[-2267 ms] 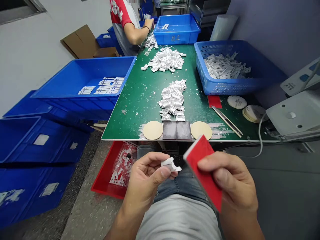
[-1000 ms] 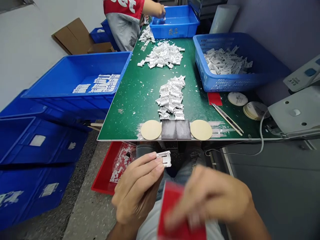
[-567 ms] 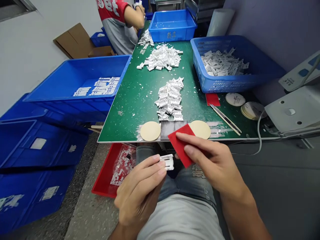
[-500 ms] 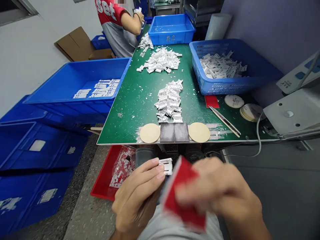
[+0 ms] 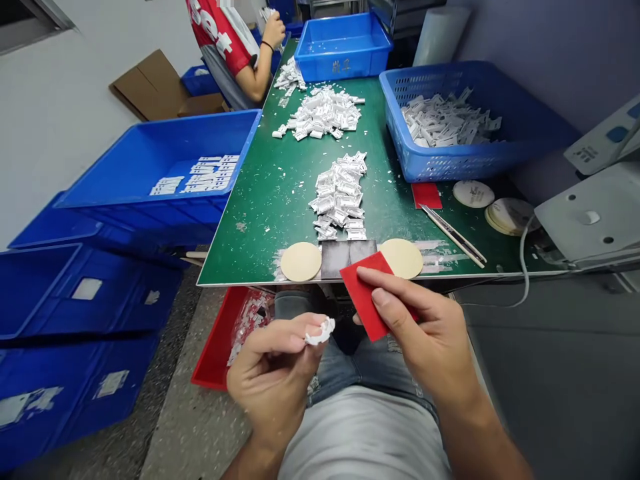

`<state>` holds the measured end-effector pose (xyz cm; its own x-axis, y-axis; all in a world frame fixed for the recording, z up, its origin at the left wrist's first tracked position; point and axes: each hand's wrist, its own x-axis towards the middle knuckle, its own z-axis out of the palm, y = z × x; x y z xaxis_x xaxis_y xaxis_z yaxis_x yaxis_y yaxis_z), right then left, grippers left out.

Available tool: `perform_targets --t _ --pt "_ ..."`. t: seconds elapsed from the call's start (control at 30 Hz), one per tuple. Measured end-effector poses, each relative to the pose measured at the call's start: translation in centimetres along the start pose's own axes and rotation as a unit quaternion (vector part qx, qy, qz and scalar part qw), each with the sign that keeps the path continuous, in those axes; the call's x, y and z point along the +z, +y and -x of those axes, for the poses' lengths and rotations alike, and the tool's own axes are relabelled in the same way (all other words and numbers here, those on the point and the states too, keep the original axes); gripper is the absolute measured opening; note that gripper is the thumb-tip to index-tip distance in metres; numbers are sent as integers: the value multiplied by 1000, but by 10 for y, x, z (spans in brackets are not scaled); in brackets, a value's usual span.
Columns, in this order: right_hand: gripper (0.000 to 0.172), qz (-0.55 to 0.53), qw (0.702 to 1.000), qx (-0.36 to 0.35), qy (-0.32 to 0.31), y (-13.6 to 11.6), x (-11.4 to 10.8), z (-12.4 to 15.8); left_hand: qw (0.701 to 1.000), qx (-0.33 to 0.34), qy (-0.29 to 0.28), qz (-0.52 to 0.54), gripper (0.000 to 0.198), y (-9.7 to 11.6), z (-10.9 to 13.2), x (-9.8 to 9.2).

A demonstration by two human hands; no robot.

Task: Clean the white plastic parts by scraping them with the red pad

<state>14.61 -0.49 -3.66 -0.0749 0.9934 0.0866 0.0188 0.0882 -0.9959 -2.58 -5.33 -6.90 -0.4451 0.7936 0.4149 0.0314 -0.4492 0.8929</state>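
Note:
My left hand point(image 5: 273, 377) is closed over my lap and pinches a small white plastic part point(image 5: 320, 331) between thumb and fingertips. My right hand point(image 5: 430, 330) grips a flat red pad point(image 5: 365, 297) just to the right of it, near the front edge of the green table point(image 5: 280, 193). Pad and part are a little apart. A pile of the same white parts point(image 5: 340, 197) lies on the table straight ahead.
A blue basket point(image 5: 450, 167) of white parts stands at the right, with a second pile point(image 5: 323, 113) and a blue tray point(image 5: 343, 50) farther back. Large blue bins point(image 5: 160, 173) line the left. A red tray point(image 5: 220, 340) sits on the floor. Another person point(image 5: 230, 47) works at the far end.
My right hand swept the red pad down and back up beside the part. My left hand curled in and turned the white part between its fingertips.

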Motion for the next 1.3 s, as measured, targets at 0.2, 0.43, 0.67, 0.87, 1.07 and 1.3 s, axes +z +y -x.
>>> perform_targets --t 0.2,0.43,0.67,0.87,1.07,1.3 --pt "25 -28 999 -6 -24 -3 -1 9 986 -148 0 74 26 9 -5 6" --pt "22 -160 984 67 -25 5 -5 9 808 -496 -46 314 33 24 -16 12" --pt "23 -210 941 -7 -264 8 -19 -7 760 -559 -50 328 39 21 -11 20" --pt "20 -115 983 -27 -143 25 -30 -16 731 -566 -94 370 36 15 1 29" --pt "39 -39 972 85 215 62 -66 -2 716 -463 -449 266 52 -1 -49 45" --pt "37 -80 968 119 206 68 -79 30 932 -92 -325 -129 40 -25 -224 175"
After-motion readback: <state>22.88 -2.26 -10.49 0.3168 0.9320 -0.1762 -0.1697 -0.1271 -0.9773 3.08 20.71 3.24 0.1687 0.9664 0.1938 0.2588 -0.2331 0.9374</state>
